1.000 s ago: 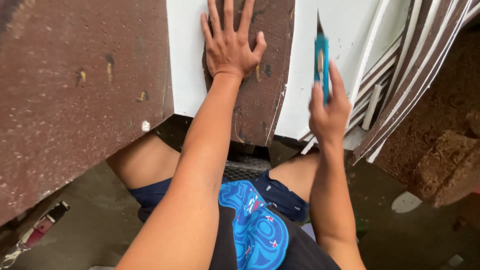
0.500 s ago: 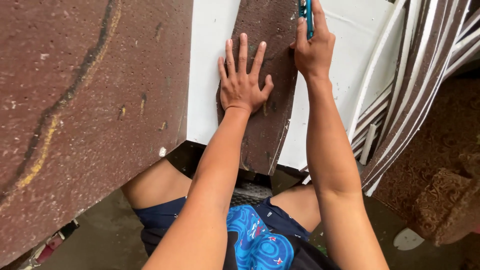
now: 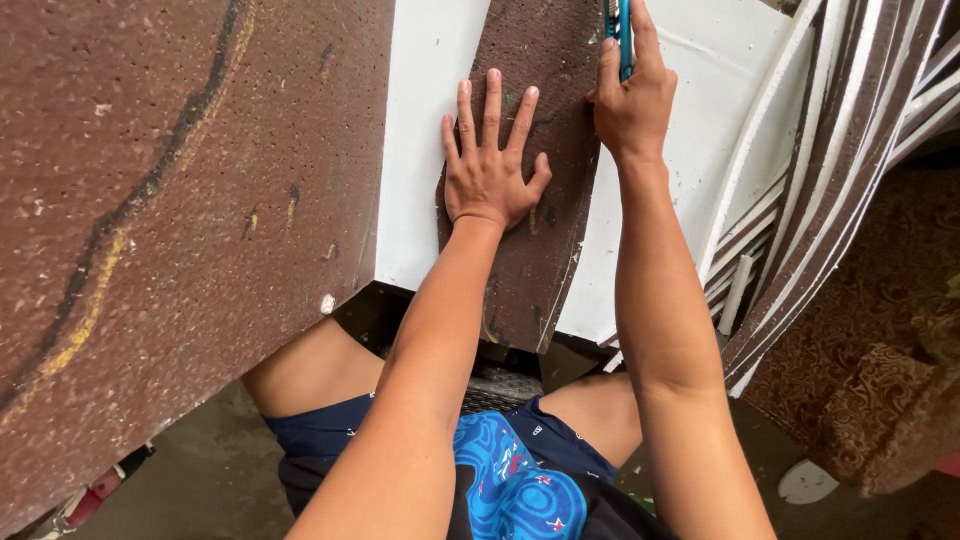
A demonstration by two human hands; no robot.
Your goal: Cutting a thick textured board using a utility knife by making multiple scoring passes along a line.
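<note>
Brown strip (image 3: 520,270) lies on white board (image 3: 425,150), concrete floor (image 3: 215,470) below.

A person's left hand (image 3: 490,170) presses flat, fingers spread, on a narrow brown strip (image 3: 530,260) lying over a white sheet (image 3: 425,150) at upper centre, while the right hand (image 3: 630,105) grips a teal utility knife (image 3: 622,35) at the strip's right edge.

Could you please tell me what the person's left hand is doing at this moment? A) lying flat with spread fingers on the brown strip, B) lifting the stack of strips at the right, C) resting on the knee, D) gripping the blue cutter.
A: the left hand lies flat, fingers spread, on the brown strip that rests on the white board, while the right hand grips the blue cutter at the strip's edge.
</note>
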